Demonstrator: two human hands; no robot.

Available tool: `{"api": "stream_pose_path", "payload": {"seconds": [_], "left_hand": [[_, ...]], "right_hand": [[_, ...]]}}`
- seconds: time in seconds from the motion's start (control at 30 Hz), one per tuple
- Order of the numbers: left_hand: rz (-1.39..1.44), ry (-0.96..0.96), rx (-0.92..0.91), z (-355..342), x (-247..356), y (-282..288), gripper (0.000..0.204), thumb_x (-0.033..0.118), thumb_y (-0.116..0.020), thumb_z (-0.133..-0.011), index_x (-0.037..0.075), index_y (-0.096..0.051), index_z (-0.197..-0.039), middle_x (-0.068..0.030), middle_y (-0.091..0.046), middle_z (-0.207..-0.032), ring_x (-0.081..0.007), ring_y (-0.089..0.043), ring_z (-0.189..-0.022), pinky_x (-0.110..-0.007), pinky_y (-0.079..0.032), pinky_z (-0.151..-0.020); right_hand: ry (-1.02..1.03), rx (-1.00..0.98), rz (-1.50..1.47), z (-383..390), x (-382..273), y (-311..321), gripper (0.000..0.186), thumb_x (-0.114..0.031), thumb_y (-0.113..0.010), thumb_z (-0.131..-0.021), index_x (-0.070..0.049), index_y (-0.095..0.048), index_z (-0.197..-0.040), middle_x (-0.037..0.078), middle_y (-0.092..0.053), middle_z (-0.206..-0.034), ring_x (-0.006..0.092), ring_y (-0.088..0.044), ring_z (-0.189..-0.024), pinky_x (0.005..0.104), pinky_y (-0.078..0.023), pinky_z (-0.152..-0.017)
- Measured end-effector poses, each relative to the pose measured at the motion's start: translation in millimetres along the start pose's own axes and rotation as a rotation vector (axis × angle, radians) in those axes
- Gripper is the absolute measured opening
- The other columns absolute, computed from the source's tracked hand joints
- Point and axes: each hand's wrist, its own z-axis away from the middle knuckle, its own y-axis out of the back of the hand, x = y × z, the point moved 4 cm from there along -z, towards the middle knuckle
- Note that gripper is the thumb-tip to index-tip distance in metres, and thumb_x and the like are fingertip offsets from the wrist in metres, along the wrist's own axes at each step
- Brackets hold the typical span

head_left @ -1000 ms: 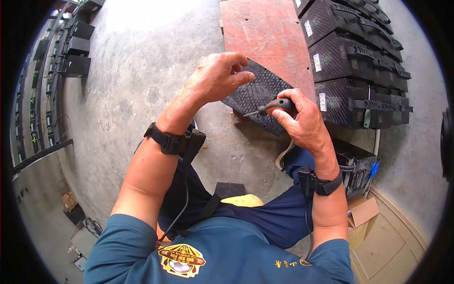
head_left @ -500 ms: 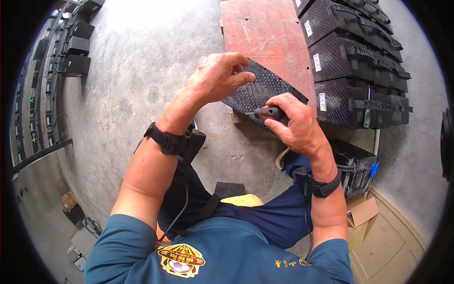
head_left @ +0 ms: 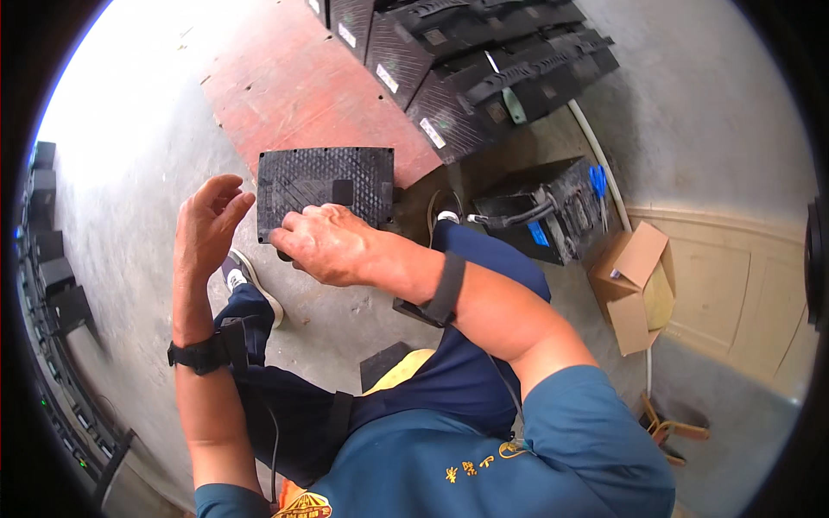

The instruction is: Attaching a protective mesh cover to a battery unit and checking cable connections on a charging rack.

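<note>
A black box (head_left: 298, 177) with a diamond-textured top and small holes along its rim stands in front of me, near the red board. My right hand (head_left: 324, 246) lies over its near edge, fingers curled around a dark-handled screwdriver. Only a dark bit of that tool shows beneath the fingers; its tip is hidden. Beside the box's left edge, my left hand (head_left: 211, 220) is raised with fingers loosely bent and the thumb apart from them. Nothing can be seen in it. A smooth dark square (head_left: 343, 192) marks the box's top.
A red board (head_left: 294, 95) lies on the concrete floor beyond the box. Black cases with handles (head_left: 509, 78) are stacked at the far right. Nearer stand another black case (head_left: 535, 207), blue-handled scissors (head_left: 598, 181) and an open cardboard box (head_left: 635, 276). Racked dark units (head_left: 56, 276) line the left.
My view has turned to the right. The box now appears squarer to me, and my right hand has come across to its near left part. My left hand has drawn back from its top.
</note>
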Motion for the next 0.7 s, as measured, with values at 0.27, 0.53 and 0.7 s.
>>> {"api": "stream_pose_path", "payload": {"seconds": [0.27, 0.53, 0.7], "left_hand": [[-0.032, -0.108, 0.173, 106.2, 32.2, 38.2, 0.029, 0.017, -0.078, -0.089, 0.0, -0.07, -0.111, -0.0132, -0.074, -0.104, -0.0247, -0.071, -0.095, -0.036, -0.055, -0.083], [-0.487, -0.218, 0.406, 245.3, 28.1, 66.2, 0.035, 0.024, -0.08, -0.082, 0.001, -0.071, -0.106, -0.0176, -0.066, -0.118, -0.0393, -0.06, -0.116, -0.047, -0.049, -0.099], [-0.593, -0.32, 0.312, 265.1, 38.4, 49.2, 0.039, 0.031, -0.082, -0.079, 0.003, -0.07, -0.104, -0.0198, -0.064, -0.122, -0.0407, -0.057, -0.122, -0.051, -0.044, -0.106]], "right_hand": [[0.019, 0.256, -0.03, 75.7, 11.0, 65.7, 0.038, -0.02, -0.071, -0.088, -0.003, -0.065, -0.122, 0.018, -0.068, -0.122, 0.0366, -0.065, -0.114, 0.0432, -0.052, -0.096], [-0.101, 0.397, 0.221, 209.8, 8.5, 71.7, 0.037, -0.018, -0.073, -0.085, -0.005, -0.066, -0.119, 0.015, -0.069, -0.114, 0.0353, -0.063, -0.109, 0.045, -0.051, -0.093], [-0.069, 0.51, 0.292, 249.3, -10.9, 53.5, 0.044, -0.02, -0.077, -0.081, -0.005, -0.065, -0.12, 0.015, -0.065, -0.123, 0.0354, -0.058, -0.119, 0.0469, -0.045, -0.102]]}}
